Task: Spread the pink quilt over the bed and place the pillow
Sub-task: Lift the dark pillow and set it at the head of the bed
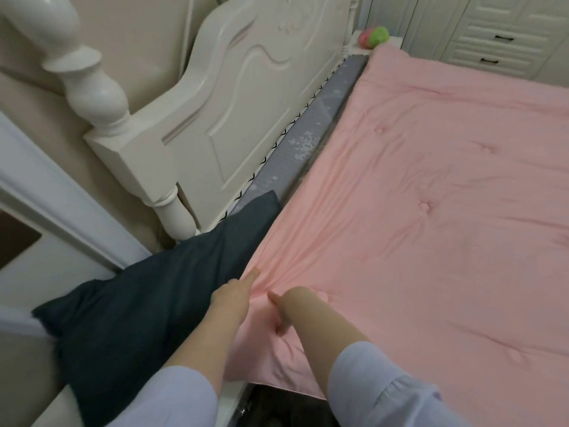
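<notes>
The pink quilt [431, 186] lies spread flat over the bed, reaching almost to the cream headboard [234, 112]. A dark teal pillow [147, 303] rests at the bed's near left corner, partly over the edge and against the headboard post. My left hand [235, 292] pinches the quilt's near corner, where the fabric bunches into folds. My right hand [288, 309] grips the same bunched corner just to the right, fingers curled into the cloth. Both sleeves are pale blue.
A strip of grey patterned sheet [311, 131] shows between quilt and headboard. A green and pink ball [374, 37] sits at the far corner. White drawers [498, 35] stand beyond the bed. A white door frame [46, 192] is on the left.
</notes>
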{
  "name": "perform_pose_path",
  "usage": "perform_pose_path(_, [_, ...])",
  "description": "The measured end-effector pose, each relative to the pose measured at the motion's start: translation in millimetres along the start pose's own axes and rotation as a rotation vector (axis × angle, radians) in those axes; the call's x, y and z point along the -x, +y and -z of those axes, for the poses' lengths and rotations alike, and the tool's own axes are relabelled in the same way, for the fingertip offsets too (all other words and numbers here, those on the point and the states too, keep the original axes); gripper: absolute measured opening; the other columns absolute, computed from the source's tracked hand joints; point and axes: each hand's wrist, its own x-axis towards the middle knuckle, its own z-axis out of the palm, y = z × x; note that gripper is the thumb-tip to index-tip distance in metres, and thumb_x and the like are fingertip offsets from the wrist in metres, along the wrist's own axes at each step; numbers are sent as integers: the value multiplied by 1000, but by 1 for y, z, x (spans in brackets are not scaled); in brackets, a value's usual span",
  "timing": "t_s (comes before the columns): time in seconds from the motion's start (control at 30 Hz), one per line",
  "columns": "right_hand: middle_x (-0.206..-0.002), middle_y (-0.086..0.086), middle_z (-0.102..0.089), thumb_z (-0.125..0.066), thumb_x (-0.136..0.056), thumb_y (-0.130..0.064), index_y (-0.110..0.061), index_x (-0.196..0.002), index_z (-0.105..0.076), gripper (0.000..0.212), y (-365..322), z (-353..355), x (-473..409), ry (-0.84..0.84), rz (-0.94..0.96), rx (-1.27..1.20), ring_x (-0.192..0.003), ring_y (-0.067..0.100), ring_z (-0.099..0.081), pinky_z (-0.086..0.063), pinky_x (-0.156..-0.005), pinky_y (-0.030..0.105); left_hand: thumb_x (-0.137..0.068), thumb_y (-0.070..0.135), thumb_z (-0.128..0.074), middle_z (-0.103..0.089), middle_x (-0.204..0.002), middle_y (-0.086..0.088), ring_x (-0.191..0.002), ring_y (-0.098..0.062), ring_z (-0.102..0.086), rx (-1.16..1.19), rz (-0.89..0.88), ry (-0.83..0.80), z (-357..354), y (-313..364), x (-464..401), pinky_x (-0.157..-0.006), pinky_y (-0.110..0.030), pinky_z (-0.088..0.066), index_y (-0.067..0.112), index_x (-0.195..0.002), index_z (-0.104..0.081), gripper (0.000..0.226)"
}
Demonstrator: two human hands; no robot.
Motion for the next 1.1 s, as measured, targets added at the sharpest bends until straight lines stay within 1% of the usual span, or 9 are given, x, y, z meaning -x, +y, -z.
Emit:
perform_pose_path(0.07, [-160, 1, -19, -58, -88, -47, -34, -153, 7, 93, 2, -3, -11, 12, -28, -53, -145, 33, -21, -22, -114, 57, -90, -1, -40, -50, -120, -11, -102, -26, -60, -48, 1, 19, -5, 3, -1, -78, -33, -48, 41, -151, 0, 84])
perform_pose_path(0.13, [-159, 8, -22, -55, -92, -41, -26, -155, 2, 86, 7, -1, -21, 28, -5, -72, -143, 33, -28, -26, -115, 50, -91, 4, -45, -48, -126, -11, -106, -26, -59, -138, 0, 27, -2, 4, -7, -77, -33, -46, 34, -153, 1, 83])
perform_pose_path(0.23, [-157, 11, -27, -62, -90, -32, -15, -155, -6, 88, 20, 18, -22, 124, 23, 37, -140, 32, -35, -35, -110, 42, -89, 5, -54, -47, -133, -12, -108, -24, -60, -216, 54, 40, 19, -4, -16, -75, -31, -45, 26, -154, 9, 93])
perform_pose_path(0.33, [-154, 11, -32, -63, -90, -27, -12, -153, -18, 79, 34, 44, -28, 204, 41, 65, -139, 31, -37, -38, -108, 42, -87, 5, -60, -46, -136, -12, -112, -24, -58, -230, 85, 49, 42, -7, -21, -85, -32, -49, 22, -153, 11, 99])
perform_pose_path(0.53, [-150, 11, -36, -63, -90, -22, -11, -152, -22, 75, 47, 99, -36, 345, 117, 154, -136, 30, -42, -42, -106, 41, -86, 7, -61, -44, -140, -11, -120, -26, -54, -181, 139, 93, 73, -14, -40, -93, -36, -47, 22, -154, 7, 97])
perform_pose_path(0.7, [-142, 15, -42, -58, -91, -17, -9, -147, -28, 64, 42, 137, -61, 462, 228, 212, -127, 33, -49, -46, -101, 42, -91, 11, -54, -48, -138, -10, -117, -24, -56, -115, 236, 176, 77, -58, -46, -95, -37, -50, 23, -153, -7, 78])
perform_pose_path(0.83, [-146, 13, -37, -55, -92, -13, -14, -152, -19, 70, 23, 152, -90, 506, 286, 340, -130, 33, -46, -43, -102, 42, -90, 21, -57, -46, -139, -7, -120, -22, -52, -38, 275, 159, 68, -96, -48, -99, -34, -47, 21, -152, -12, 76])
perform_pose_path(1.03, [-150, 12, -33, -64, -88, -31, -13, -152, -19, 80, -19, 172, -163, 498, 367, 472, -136, 34, -39, -32, -113, 45, -92, 18, -51, -40, -143, -5, -126, -20, -43, -106, 264, 138, 43, -166, -88, -101, -32, -40, 19, -144, -32, 55])
perform_pose_path(1.1, [-153, 12, -30, -66, -86, -34, -11, -152, -19, 84, -29, 177, -185, 508, 386, 484, -140, 32, -34, -26, -117, 44, -90, 19, -56, -39, -143, -5, -127, -20, -42, -99, 263, 89, 30, -185, -108, -103, -31, -40, 18, -144, -33, 59])
